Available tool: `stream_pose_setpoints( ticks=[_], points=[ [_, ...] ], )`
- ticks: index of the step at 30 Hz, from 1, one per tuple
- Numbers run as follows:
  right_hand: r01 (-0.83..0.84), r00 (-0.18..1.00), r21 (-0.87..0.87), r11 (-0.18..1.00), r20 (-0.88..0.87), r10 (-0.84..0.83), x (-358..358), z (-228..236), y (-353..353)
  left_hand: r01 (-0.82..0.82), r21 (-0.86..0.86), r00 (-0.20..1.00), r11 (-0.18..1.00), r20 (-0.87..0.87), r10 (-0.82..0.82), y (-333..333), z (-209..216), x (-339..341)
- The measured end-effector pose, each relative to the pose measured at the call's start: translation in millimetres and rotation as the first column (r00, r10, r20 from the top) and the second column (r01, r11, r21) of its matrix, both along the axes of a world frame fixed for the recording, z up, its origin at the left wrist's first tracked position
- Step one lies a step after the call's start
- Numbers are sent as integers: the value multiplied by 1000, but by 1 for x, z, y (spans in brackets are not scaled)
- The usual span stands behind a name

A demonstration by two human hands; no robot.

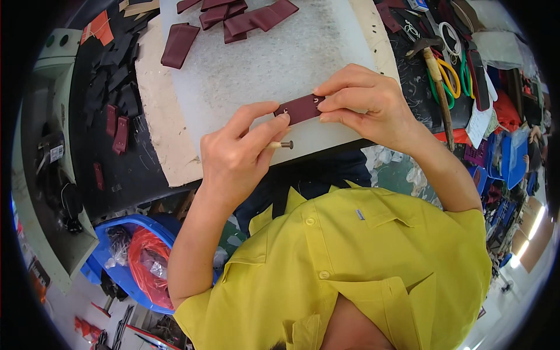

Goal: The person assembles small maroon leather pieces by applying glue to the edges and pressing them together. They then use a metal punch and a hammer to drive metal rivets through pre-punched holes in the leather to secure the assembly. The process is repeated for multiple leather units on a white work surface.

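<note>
A short maroon leather strip (300, 109) is stretched between my two hands, over the near part of the white cutting sheet (256, 76). Small curved marks, perhaps cuts, show near both its ends. My left hand (238, 137) pinches the left end between thumb and fingertips. A hand punch (283, 144) with a light handle and round metal end is also tucked in that hand, its other end hidden. My right hand (370, 102) grips the right end, fingers closed. Beyond my hands lies a loose pile of folded maroon strips (233, 22).
Black strips (114, 73) and several small maroon pieces (121, 134) lie on the dark table at left. At right are a hammer (434, 70) and scissors with yellow and green handles (451, 76). A blue tub (166, 230) holding bags stands below the table's left edge.
</note>
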State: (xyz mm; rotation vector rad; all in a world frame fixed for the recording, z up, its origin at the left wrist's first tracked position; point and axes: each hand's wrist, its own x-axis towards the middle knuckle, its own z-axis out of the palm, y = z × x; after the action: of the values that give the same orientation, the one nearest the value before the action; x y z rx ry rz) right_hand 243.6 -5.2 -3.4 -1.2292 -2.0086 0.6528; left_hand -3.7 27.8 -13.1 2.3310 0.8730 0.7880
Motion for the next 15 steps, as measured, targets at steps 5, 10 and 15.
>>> stream_pose_setpoints(
  ticks=[5, 10, 15],
  points=[
    [26, 1000, -17, 1000, -15, -26, -2, -2, -1, -2, -9, 1000, 1000, -13, 2, 0, 1, 0],
    [23, 1000, 40, 999, 10, -23, -3, -4, -2, 4, -13, 1000, 1000, -6, -4, 0, -1, 0],
    [-15, 997, 100, 995, 77, 7, 0, -5, -1, -11, -76, 998, 997, 58, 16, 1, -1, 1]
  ],
)
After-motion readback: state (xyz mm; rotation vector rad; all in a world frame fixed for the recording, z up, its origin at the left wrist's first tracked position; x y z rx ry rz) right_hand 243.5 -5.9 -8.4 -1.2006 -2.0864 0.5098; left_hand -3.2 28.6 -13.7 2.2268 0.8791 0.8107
